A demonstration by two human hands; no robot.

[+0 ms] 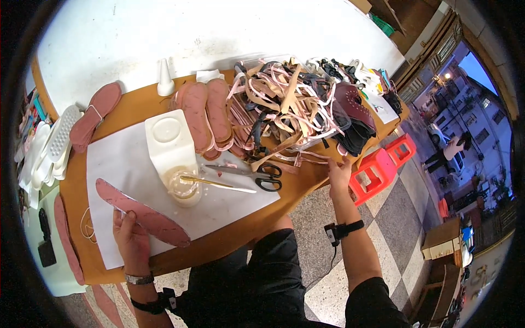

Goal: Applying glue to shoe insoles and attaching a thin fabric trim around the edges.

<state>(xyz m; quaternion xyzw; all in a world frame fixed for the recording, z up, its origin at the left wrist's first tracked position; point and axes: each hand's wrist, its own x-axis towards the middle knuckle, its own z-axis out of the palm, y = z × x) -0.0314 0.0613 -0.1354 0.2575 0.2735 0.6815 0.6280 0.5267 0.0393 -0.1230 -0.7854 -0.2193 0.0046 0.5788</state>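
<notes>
My left hand [131,235] grips a reddish-brown insole [143,214] by its edge, tilted above the white paper sheet [112,158]. At the table's right edge, my right hand [340,174] has its fingers closed at the end of a thin pink strap [313,157] that trails from the heap of straps [290,104]; the fingertips are small in view. Between my hands, a cream plastic holder [170,136] carries a tub of pale glue [185,185] with a brush [210,182] lying across it. Black-handled scissors [268,177] lie to its right.
Stacked insoles [196,117] stand behind the holder; a tied bundle [97,115] lies left. A white cone-shaped bottle [164,79] is at the back. Dark studded shoe parts [353,117] sit right of the straps. Red stools [374,174] stand beside the table. White soles [52,145] pile up far left.
</notes>
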